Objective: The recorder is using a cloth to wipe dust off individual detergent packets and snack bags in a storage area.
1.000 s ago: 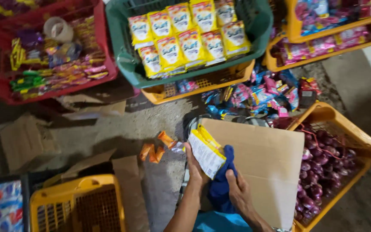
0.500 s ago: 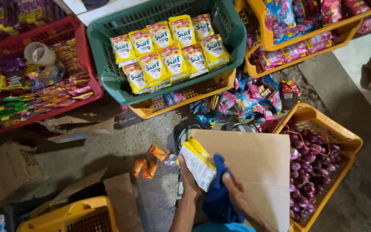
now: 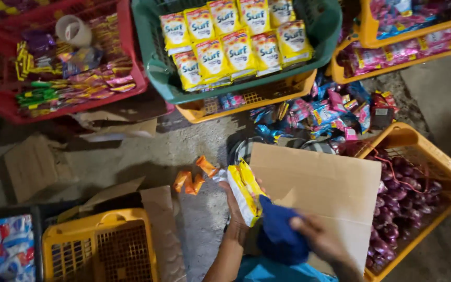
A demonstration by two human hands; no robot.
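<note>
Over the concrete floor, left hand has fingers clamped on a yellow sachet stack beside the cardboard sheet, right hand fingers closed on blue cloth; loose grip could spill sachets.

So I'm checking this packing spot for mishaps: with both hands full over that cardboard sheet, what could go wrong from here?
1. The left hand grips a stack of yellow packets by one end; some could slide out onto the concrete floor.
2. The right hand is on a blue cloth, so it may be slow to catch them.
3. The cardboard sheet leans over the yellow crate and might tip.
</note>
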